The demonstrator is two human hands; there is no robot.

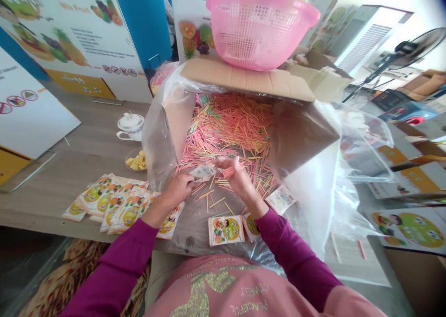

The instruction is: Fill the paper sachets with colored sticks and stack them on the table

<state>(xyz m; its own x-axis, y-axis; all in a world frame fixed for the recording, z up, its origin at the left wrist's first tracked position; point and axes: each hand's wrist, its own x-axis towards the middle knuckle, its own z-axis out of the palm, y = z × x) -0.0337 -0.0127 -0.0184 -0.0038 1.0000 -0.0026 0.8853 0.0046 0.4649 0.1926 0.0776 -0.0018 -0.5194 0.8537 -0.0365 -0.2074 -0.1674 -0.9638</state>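
A cardboard box (251,80) lined with clear plastic lies open in front of me, full of thin coloured sticks (233,122). My left hand (179,187) is closed on a small printed packet (204,171) over the box's near edge. My right hand (237,173) pinches a little bunch of pink sticks right next to the packet's mouth. Loose sticks are scattered under both hands. A few printed packets (226,229) lie on the plastic just in front of my body.
A pile of printed packets (111,201) covers the table to my left. Behind it stand a white lidded cup (130,126) and a small dish of yellow snacks (136,161). A pink basket (259,27) sits on the box's far flap. Printed boards and boxes surround the table.
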